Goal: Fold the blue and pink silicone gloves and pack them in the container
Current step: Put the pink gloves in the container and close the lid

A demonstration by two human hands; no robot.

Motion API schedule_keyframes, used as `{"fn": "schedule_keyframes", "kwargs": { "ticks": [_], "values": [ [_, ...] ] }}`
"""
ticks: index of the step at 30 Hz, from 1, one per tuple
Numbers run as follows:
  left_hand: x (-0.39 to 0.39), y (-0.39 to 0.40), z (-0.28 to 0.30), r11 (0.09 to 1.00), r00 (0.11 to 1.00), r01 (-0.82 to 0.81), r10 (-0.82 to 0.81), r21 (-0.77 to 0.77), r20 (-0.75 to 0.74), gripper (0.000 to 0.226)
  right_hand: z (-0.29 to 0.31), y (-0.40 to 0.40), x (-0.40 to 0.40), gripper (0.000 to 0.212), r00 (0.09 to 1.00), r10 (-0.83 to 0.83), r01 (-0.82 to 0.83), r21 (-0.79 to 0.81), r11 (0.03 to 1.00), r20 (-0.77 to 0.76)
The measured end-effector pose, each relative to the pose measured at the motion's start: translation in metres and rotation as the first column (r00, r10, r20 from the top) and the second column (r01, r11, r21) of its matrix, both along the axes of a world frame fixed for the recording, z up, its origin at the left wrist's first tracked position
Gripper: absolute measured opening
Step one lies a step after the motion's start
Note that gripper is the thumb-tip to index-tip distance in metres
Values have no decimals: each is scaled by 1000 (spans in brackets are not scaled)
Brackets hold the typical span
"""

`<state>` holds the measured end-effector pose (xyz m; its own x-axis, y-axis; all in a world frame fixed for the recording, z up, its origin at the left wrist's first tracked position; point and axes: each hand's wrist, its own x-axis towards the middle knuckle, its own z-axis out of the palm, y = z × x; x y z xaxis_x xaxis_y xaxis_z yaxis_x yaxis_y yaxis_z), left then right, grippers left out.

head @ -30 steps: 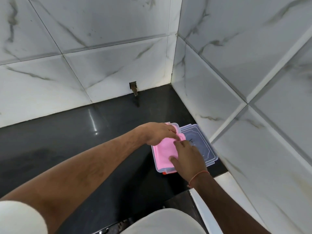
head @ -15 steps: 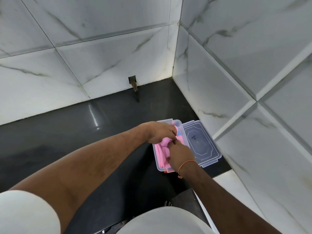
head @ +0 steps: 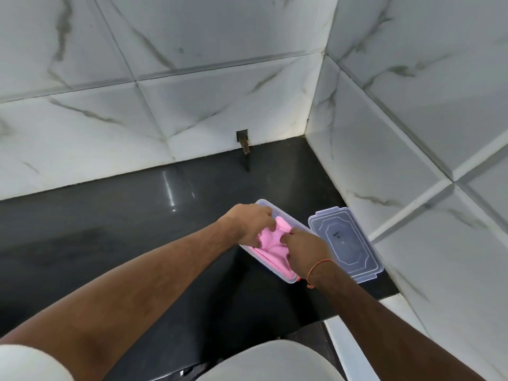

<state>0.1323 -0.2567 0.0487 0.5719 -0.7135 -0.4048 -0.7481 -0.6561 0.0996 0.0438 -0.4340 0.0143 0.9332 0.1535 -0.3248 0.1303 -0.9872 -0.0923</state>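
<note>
Inside the clear container (head: 291, 279), pink glove (head: 270, 250) being pressed down.
Left hand (head: 251, 225) and right hand (head: 305, 250) both pinch its bunched folds; lid (head: 345, 243) lies at three o'clock on the tabletop (head: 110, 221). Springy silicone may unfold and bulge over the rim, blocking the lid.

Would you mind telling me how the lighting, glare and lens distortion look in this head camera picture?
In the head view, light is soft and even; a bright streak of glare sits on the glossy black counter; tile lines on the wall bend from wide-angle distortion; the pink glove and clear lid look fairly sharp, while the forearms near the frame's bottom edge loom large.
</note>
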Motion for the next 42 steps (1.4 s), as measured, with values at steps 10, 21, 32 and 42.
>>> {"fn": "schedule_keyframes", "kwargs": {
  "ticks": [10,21,32,42],
  "values": [
    [-89,160,-34,896,877,-413,440,-164,194,63,-7,81,10,37,916,292,-336,131,933,275],
    [-149,235,-61,393,562,-720,814,-572,-149,63,-29,139,-10,54,944,-28,-148,498,854,328],
    [-155,245,-74,489,594,-762,788,-424,-161,73,-44,136,-17,64,978,38,-109,349,931,204],
    [-118,232,-48,563,672,-640,740,-523,-27,68,-31,125,-30,65,942,-171,28,437,899,290]
  ]
}}
